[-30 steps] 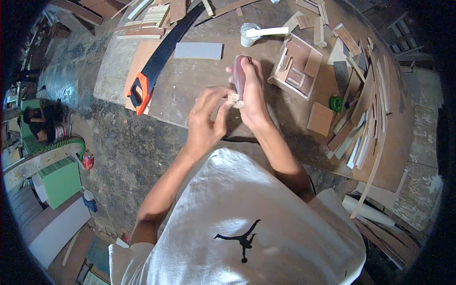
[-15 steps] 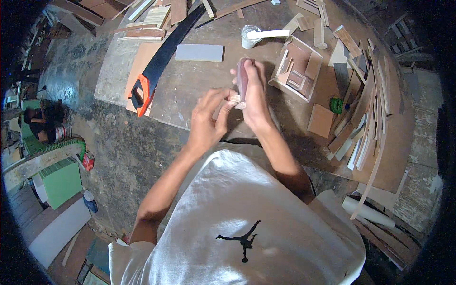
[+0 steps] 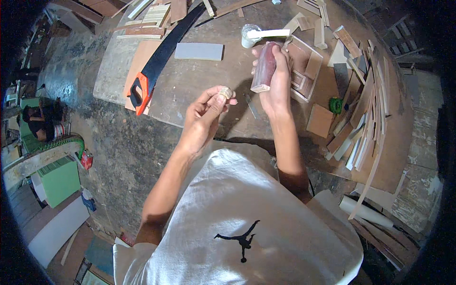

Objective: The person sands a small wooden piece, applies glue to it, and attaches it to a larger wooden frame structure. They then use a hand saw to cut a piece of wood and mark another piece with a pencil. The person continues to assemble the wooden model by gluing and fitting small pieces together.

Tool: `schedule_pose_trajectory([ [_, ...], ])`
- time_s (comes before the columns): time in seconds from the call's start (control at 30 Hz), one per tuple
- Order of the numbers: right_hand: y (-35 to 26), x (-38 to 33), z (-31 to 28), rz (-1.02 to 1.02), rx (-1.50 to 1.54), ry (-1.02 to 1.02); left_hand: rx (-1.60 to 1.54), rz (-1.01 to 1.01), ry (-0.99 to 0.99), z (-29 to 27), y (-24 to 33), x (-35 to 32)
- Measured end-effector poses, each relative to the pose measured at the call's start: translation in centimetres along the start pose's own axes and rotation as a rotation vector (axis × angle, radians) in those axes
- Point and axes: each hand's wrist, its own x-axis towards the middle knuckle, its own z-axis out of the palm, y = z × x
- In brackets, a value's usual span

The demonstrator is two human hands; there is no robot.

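Wooden and small, a pale peg (image 3: 226,92) sits pinched in the left hand's (image 3: 205,118) fingertips at frame centre. Just right of it, the right hand (image 3: 277,80) grips an upright reddish sanding block (image 3: 264,71). An orange-handled handsaw (image 3: 159,61) lies upper left on the workbench (image 3: 199,90).

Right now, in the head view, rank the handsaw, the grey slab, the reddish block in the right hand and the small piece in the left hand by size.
1. Handsaw
2. Grey slab
3. Reddish block, though it is held nearer the camera, so its place is unsure
4. Small piece
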Motion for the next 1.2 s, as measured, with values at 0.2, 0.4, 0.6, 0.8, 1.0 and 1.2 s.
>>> schedule_pose_trajectory([
  [0.2, 0.7, -2.3, 0.2, 0.083, -0.002, -0.023, -0.258, -0.062, -0.041, -0.6, 0.8, -0.1],
  [0.4, 0.5, -5.2, 1.3, 0.069, -0.213, -0.169, 0.037, 0.102, 0.093, 0.5, 1.5, -0.5],
  [0.6, 0.8, -6.6, 2.6, -0.059, -0.294, -0.23, 0.66, 0.412, 0.107, -0.2, 0.7, -0.2],
  [0.8, 1.0, -7.6, 3.3, -0.107, -0.262, -0.22, 0.867, 0.637, 0.115, 0.7, 1.2, -0.2],
  [1.0, 1.2, -7.0, 3.4, -0.068, -0.242, -0.156, 0.968, 0.622, 0.117, 1.1, 1.6, -0.7],
  [1.2, 0.6, -4.9, 2.9, 0.011, -0.268, -0.167, 0.98, 0.61, 0.083, 1.3, 1.3, -0.8],
])
